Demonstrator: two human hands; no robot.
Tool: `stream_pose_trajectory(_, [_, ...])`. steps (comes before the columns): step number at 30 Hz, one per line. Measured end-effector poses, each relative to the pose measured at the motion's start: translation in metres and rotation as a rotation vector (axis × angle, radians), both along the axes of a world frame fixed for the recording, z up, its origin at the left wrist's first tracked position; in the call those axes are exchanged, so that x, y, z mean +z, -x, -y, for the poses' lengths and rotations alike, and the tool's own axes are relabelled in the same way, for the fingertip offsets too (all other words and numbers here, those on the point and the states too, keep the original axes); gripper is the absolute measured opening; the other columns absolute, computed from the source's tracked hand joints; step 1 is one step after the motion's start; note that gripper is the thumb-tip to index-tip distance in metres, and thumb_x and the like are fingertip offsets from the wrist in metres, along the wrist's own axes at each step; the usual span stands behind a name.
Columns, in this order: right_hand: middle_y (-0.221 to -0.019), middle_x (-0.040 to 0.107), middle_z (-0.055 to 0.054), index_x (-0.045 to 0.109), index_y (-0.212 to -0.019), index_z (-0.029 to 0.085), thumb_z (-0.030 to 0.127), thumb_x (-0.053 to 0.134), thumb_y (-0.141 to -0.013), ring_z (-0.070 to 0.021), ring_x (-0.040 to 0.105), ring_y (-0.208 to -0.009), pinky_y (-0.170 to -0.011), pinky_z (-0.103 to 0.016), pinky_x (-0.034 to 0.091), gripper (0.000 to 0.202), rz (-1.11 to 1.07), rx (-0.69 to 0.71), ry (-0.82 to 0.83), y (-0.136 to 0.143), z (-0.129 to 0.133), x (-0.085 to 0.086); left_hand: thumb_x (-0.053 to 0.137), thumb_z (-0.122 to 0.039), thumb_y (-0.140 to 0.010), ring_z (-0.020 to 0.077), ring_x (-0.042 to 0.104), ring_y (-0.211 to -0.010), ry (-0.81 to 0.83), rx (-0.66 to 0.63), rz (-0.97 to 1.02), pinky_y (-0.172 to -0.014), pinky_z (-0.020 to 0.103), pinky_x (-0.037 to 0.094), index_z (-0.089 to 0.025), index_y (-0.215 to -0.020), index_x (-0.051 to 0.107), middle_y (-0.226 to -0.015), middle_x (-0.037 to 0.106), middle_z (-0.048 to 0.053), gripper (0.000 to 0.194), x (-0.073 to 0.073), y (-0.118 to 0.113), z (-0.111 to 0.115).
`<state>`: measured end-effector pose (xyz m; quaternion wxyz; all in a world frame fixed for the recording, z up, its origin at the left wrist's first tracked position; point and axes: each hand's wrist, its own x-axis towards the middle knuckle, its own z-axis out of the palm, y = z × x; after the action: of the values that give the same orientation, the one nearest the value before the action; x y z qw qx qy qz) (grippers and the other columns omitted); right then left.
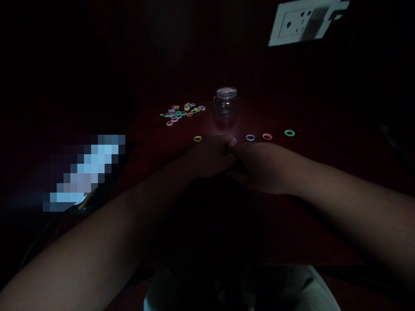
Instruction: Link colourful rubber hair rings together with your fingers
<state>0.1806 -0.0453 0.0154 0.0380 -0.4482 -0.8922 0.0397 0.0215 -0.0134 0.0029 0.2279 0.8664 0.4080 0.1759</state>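
Note:
My left hand (pixel 215 153) and my right hand (pixel 264 166) meet low over the dark red table, their fingers closed and largely in shadow. At their meeting fingertips shows a sliver of a small purple hair tie (pixel 234 141); most of it is hidden. Left of the hands lies a yellow hair tie (pixel 197 138). To the right, a blue hair tie (pixel 250 138), a coral hair tie (pixel 267 136) and a green hair tie (pixel 289 133) are spaced out in a rough row.
Behind the hands stands a clear lidded jar (pixel 226 103). A loose pile of colourful hair ties (pixel 178 113) lies to its left. At the left, a lit, pixelated screen (pixel 94 166) rests beside a cable. A wall socket (pixel 296 23) is at upper right.

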Motion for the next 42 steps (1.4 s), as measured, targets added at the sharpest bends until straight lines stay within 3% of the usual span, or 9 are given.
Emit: stream_pose_trajectory(42, [-0.098,0.065,-0.012,0.048,-0.121,0.014,0.043,0.048,-0.077,-0.0236,0.061,-0.082,-0.066,-0.032,0.045,0.052,0.009,-0.013,0.019,-0.0004,-0.001,-0.0005,0.049,-0.027,-0.074,0.0127,0.048,-0.068,-0.003,-0.006,0.014,-0.059,0.026,0.037,-0.015,-0.078,0.053,-0.076,0.055,0.001,0.013,0.0001,-0.0003,0.0005])
